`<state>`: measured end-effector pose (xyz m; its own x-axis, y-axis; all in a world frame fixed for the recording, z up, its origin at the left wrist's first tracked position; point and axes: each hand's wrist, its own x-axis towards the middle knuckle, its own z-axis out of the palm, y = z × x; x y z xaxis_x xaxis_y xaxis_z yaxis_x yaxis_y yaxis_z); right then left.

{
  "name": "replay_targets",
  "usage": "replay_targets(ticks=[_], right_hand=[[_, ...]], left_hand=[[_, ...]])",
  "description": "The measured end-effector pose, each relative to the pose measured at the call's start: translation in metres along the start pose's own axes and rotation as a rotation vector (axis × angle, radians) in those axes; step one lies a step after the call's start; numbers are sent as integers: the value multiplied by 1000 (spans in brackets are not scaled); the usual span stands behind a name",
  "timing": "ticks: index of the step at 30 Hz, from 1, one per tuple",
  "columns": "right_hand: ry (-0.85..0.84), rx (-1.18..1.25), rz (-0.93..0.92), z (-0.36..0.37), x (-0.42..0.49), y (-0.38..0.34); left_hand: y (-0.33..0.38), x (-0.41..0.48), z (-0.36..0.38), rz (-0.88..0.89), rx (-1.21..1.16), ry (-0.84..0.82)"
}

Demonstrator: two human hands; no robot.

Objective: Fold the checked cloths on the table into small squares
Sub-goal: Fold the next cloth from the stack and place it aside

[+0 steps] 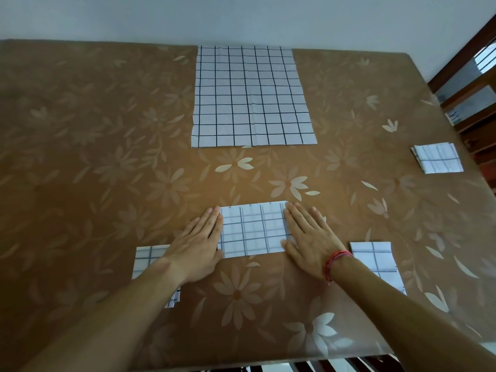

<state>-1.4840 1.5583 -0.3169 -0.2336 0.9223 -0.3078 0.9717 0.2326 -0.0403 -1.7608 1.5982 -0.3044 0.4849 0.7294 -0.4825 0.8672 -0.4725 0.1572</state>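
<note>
Cloth [253, 229] lies folded between your fingers [212, 219]; left hand [200, 242] and right hand [308, 237] are flat, fingers straight, pressing its side edges. Likely thin, light, limp, slippery on the table [107, 157]. Pinch the corners just off your fingertips to fold again.
</note>
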Motion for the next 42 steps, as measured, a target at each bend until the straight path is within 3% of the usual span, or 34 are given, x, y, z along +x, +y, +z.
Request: replay_targets(ticks=[9, 20, 26, 36, 42], right_hand=[[81, 131, 58, -38, 40, -9], [-116, 135, 121, -50, 69, -9], [-122, 136, 147, -51, 71, -8], [-58, 616, 272, -58, 64, -14], [14, 729, 365, -59, 56, -15]], left_hand=[[1, 1, -1, 0, -10, 6], [0, 2, 4, 5, -4, 39], [0, 2, 4, 6, -11, 53], [-1, 2, 8, 12, -54, 83], [2, 1, 5, 0, -145, 161]])
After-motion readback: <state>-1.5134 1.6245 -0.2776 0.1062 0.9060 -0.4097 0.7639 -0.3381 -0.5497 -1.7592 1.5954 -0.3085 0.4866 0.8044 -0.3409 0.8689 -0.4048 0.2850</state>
